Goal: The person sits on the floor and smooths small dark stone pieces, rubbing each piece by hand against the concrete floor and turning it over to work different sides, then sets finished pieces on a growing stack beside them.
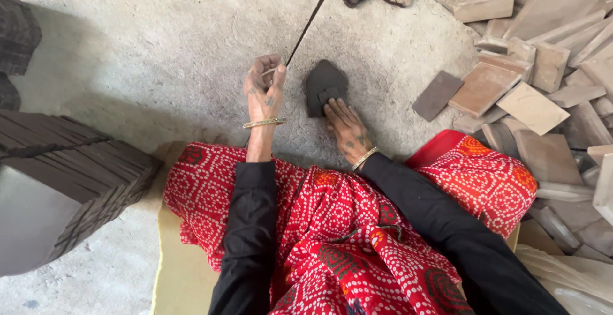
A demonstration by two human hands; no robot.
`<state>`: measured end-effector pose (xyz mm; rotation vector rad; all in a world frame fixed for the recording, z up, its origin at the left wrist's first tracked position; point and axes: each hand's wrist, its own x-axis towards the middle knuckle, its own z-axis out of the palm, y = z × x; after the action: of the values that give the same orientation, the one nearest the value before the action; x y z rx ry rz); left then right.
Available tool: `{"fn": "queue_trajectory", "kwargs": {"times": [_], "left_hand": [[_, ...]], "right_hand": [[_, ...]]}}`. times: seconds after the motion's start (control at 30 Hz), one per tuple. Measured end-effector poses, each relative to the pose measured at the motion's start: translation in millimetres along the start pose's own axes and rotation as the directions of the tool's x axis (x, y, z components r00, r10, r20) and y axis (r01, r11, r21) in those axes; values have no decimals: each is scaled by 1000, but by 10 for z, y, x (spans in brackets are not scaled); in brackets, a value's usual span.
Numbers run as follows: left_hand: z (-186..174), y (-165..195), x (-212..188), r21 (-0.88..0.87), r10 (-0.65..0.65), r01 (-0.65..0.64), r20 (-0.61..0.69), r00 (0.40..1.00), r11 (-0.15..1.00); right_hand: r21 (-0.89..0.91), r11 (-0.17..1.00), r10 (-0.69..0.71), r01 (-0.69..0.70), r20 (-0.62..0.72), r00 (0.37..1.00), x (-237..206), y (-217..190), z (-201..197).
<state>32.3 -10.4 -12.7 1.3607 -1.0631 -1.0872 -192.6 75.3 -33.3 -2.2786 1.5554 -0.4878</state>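
Clay piece (pixel 324 85), dark, house-shaped, lies flat on concrete floor (pixel 159 53). Right hand (pixel 345 127) presses flat on its near edge, fingers spread. Left hand (pixel 265 88), just left of piece, fist clamped on thin stick (pixel 310 24). Risk: uneven pressure dents soft clay; stick slips, gouges edge.

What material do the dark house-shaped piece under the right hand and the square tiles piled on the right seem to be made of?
The dark piece under the right hand looks like damp, unfired clay: matte, dark grey-brown, with soft edges. The piled square tiles look like drier clay, possibly fired: pale tan to reddish, dusty, with crisp edges. The look alone cannot confirm firing.
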Motion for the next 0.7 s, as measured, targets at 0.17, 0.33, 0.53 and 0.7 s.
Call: {"fn": "queue_trajectory", "kwargs": {"times": [0.17, 0.33, 0.53, 0.7], "left_hand": [[127, -23, -25, 783, -78, -255, 359, 930, 568], [529, 26, 28, 616, -197, -788, 772, 604, -1], [944, 278, 318, 418, -445, -905, 799, 405, -74], [577, 344, 317, 828, -389, -560, 529, 754, 41]], "right_hand": [[327, 934, 168, -147, -39, 985, -175, -38, -210], [555, 778, 427, -295, -122, 896, -294, -12, -347], [797, 553, 573, -242, -153, 805, -428, 142, -318], [801, 545, 569, -246, -138, 811, -327, 210, -176]]}}
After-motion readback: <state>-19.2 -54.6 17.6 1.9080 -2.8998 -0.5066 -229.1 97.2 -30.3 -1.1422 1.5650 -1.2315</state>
